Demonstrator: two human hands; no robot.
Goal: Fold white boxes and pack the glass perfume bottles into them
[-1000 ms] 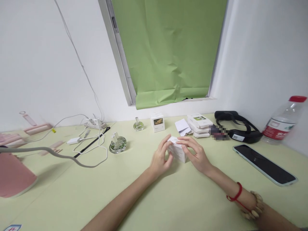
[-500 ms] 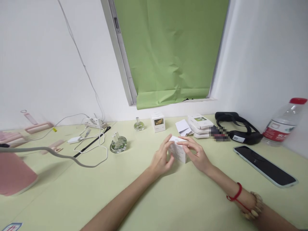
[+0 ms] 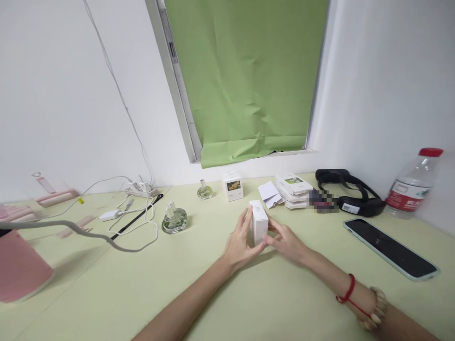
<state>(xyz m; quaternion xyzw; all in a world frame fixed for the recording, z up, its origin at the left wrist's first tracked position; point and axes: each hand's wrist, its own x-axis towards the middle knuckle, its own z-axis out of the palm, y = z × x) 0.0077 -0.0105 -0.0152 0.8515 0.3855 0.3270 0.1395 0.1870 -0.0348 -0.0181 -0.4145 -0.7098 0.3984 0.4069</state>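
A small white box (image 3: 259, 225) stands on the pale green table (image 3: 213, 303), a little right of the middle. My left hand (image 3: 240, 242) grips its left side, fingers curled up along the face. From the right, my right hand (image 3: 284, 239) presses against the box's lower right side. A round glass perfume bottle (image 3: 174, 220) stands to the left of the box. A smaller bottle (image 3: 204, 191) and a second white box with a picture (image 3: 232, 185) stand behind, near the wall.
Flat white boxes (image 3: 293, 190) and folded cards (image 3: 270, 194) lie behind the hands. A black strap device (image 3: 350, 194), a phone (image 3: 391, 248) and a water bottle (image 3: 412, 185) are at the right. Cables and a power strip (image 3: 138, 203) lie at the left, a pink object (image 3: 17, 265) at far left.
My right hand has come off the top of the box and moved down to its right side. The box now stands narrower and more upright between both hands.
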